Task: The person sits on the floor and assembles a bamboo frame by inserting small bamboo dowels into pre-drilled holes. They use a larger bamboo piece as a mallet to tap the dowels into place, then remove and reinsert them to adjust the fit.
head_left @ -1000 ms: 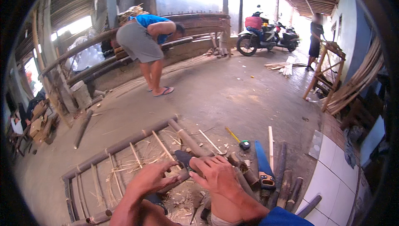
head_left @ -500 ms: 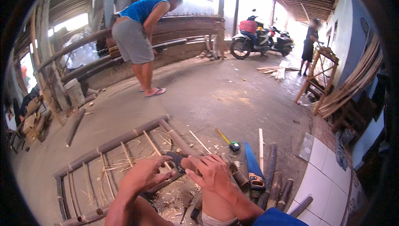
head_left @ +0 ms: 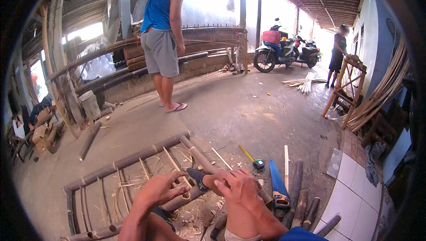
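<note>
Left hand [head_left: 162, 188]: fingers spread and curved, resting on a pale loop of cane binding [head_left: 184, 191] at the corner of the bamboo frame; the grip is loose, more touching than clamped.
Right hand [head_left: 235, 187]: curled over a dark-handled tool [head_left: 196, 178] whose end sticks out toward the left hand; the grip looks closed around it (what kind of tool, I cannot tell).
Bamboo frame [head_left: 128, 159]: lies flat on the concrete floor, round brown poles for the rails, thin pale slats lashed across, dry shavings strewn inside.
Saw [head_left: 277, 183]: blue flat blade with an orange and black handle, just right of the right hand, lying on the floor.
Short poles [head_left: 296, 187]: dark round bamboo lengths side by side beside the saw.
Tape measure [head_left: 258, 164]: small dark case with a yellow strip pulled out, beyond the hands.
Tiles [head_left: 355, 188]: white glossy squares along the right wall.
Cardboard boxes [head_left: 42, 131]: brown, stacked at the far left.
Standing person [head_left: 162, 41]: blue sleeveless top, grey shorts, sandals, midway back.
Motor scooters [head_left: 284, 50]: parked far back, a red box-shaped bundle on one seat.
Second person [head_left: 338, 52]: in dark clothes beside a wooden stand [head_left: 348, 86].
</note>
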Demonstrator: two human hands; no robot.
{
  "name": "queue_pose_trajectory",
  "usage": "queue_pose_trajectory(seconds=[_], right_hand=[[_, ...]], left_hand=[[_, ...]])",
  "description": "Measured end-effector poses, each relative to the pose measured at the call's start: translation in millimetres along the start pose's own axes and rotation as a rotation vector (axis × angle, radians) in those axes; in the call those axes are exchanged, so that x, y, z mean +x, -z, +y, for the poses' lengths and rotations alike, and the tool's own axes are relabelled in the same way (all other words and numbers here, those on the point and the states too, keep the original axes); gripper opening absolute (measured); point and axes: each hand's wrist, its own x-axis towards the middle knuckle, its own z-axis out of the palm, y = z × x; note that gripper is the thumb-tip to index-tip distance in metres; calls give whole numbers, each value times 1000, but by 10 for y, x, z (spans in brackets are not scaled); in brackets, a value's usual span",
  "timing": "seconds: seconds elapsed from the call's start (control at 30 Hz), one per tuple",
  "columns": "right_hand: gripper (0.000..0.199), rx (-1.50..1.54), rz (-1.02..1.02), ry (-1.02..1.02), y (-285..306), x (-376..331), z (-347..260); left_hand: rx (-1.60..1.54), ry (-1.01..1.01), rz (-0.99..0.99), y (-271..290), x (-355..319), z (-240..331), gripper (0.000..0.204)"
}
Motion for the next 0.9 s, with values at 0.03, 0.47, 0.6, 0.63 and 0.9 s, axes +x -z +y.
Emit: queue_pose_trajectory(seconds=[0.03, 0.47, 0.6, 0.63, 0.9], right_hand=[[33, -3, 3, -9, 11, -14, 33], [30, -186, -9, -52, 163, -310, 472], [32, -149, 42, -41, 275, -379, 536], [33, -153, 45, -53, 307, -397, 548], [34, -307, 68, -72, 330, -534, 748]], left_hand=[[7, -13, 0, 0, 4, 0, 69], [96, -10, 129, -51, 84, -244, 63], [-57, 32, 103, -18, 47, -188, 65], [-29, 49, 104, -23, 45, -170, 65], [-7, 71, 110, 22, 5, -184, 59]])
